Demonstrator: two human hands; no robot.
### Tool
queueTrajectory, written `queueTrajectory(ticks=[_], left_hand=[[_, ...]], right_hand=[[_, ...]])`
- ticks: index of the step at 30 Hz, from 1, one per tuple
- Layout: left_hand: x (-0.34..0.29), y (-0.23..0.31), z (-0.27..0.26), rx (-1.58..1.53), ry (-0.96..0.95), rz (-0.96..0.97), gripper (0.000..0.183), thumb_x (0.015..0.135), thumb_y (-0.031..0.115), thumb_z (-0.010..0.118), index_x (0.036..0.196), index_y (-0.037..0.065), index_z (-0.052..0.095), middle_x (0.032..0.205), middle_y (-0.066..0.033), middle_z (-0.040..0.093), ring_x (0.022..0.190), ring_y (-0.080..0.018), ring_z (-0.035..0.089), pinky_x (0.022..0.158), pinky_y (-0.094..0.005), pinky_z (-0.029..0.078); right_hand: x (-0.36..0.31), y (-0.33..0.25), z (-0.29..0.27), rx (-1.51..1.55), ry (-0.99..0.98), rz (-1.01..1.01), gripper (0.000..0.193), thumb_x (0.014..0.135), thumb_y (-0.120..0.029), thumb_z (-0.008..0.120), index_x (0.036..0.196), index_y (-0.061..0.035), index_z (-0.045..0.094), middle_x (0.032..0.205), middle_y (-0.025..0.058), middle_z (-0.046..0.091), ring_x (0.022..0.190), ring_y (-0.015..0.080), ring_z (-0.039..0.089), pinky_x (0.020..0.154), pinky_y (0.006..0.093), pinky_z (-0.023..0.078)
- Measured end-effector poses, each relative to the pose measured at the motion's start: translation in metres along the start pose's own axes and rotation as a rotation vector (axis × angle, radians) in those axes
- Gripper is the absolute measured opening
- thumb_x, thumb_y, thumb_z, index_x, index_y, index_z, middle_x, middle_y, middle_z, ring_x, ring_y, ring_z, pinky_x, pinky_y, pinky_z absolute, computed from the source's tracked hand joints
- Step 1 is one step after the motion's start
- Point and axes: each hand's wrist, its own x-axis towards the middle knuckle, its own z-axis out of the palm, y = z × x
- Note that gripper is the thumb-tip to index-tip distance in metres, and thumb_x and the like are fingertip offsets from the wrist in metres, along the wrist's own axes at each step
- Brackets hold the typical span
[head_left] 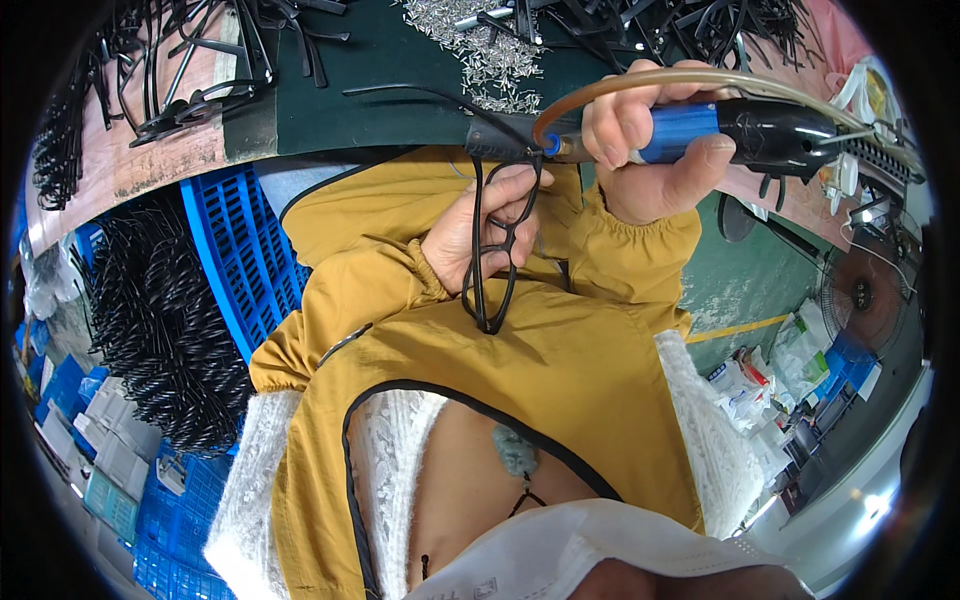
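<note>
At the near edge of the table [370, 115], a black glasses frame [514, 212] sits below a small dark block [484, 140], its rims hanging over the lap of a mustard smock [570, 350]. The left hand [460, 230] has a narrow grip on it, fingers threaded behind the rims. The right hand [640, 185] wraps its grip fully around a blue and black powered driver [685, 132], whose nose meets the frame's upper corner; whether it touches cannot be told.

Work on this piece looks partway: both side arms seem to be on, yet the corner under the nose appears unfinished. Loose silver pins [515, 70] and black parts [720, 25] suggest plenty is left.

For movement, a stretch of dark mat lies between the pins and the left-hand pile of frames [215, 105], though one side arm reaches over it. Rightward, room is tighter: a brown hose [690, 77] arches above the knuckles. A blue basket [215, 270] stands near the left sleeve.
</note>
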Motion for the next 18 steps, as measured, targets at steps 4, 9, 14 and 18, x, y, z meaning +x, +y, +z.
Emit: queueTrajectory(ticks=[4,9,14,18], left_hand=[[0.0,0.001,0.0,-0.01,0.027,-0.033,0.029,0.109,0.041,0.051,0.123,0.018,0.062,0.062,-0.001,0.051,0.043,-0.0136,0.046,0.042,-0.0255,0.034],[0.002,0.007,0.003,-0.039,-0.016,-0.05,0.032,0.11,0.042,0.047,0.125,0.018,0.062,0.062,0.0016,0.048,0.041,-0.0129,0.041,0.042,-0.0262,0.032],[-0.008,0.005,0.006,-0.025,0.04,-0.054,0.036,0.11,0.042,0.047,0.125,0.013,0.062,0.064,-0.0032,0.055,0.045,-0.0168,0.05,0.045,-0.0288,0.038],[-0.033,0.019,0.006,0.103,-0.074,0.138,0.046,0.104,0.038,0.048,0.134,0.005,0.06,0.067,-0.0068,0.06,0.058,-0.0173,0.062,0.051,-0.0273,0.045]], right_hand=[[-0.001,0.008,0.002,0.017,0.077,-0.06,0.042,0.095,-0.04,0.074,0.12,-0.0134,0.054,0.082,0.0099,0.061,0.056,0.0181,0.054,0.048,0.0293,0.042],[-0.008,0.014,-0.001,0.055,0.059,-0.052,0.04,0.095,-0.036,0.075,0.113,-0.0104,0.051,0.08,0.0102,0.058,0.058,0.0186,0.053,0.048,0.0292,0.043],[0.013,0.004,-0.012,0.062,-0.087,-0.012,0.048,0.1,-0.06,0.057,0.123,-0.0183,0.058,0.084,0.0,0.055,0.059,0.0106,0.049,0.049,0.0233,0.038],[0.06,0.004,-0.03,0.201,0.182,-0.198,0.04,0.103,-0.056,0.054,0.115,-0.0178,0.058,0.075,-0.0008,0.05,0.054,0.0093,0.042,0.045,0.0228,0.033]])
